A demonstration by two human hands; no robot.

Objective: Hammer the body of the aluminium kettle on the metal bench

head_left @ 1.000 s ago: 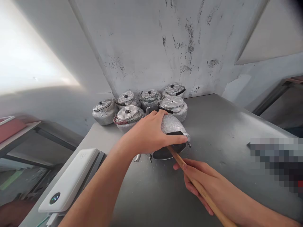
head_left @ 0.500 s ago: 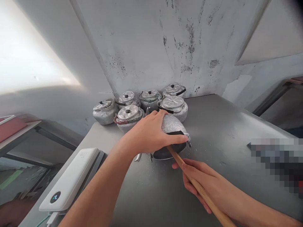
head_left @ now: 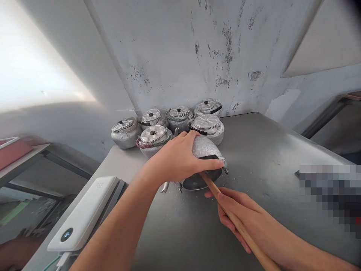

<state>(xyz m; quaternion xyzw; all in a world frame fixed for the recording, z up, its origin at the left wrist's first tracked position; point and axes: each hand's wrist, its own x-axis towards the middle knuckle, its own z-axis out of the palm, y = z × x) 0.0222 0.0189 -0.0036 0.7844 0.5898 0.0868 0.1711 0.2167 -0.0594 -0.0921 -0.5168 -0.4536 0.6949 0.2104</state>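
My left hand [head_left: 177, 158] grips a small aluminium kettle [head_left: 204, 148] that lies tipped on its side on the grey metal table [head_left: 254, 158], its open mouth toward me. The thumb rests along the black handle near the rim. My right hand [head_left: 239, 216] is closed around a long wooden stick [head_left: 234, 222]. The stick's far end reaches into the kettle's dark opening [head_left: 197, 180].
Several lidded aluminium kettles [head_left: 152, 137] stand grouped at the back of the table against the stained wall. A white power bank [head_left: 84, 214] with a cable lies at the table's left edge. A blurred patch [head_left: 329, 195] covers the right side.
The stick and my right hand have edged slightly forward toward the kettle's mouth. My left hand and the kettle stay put.
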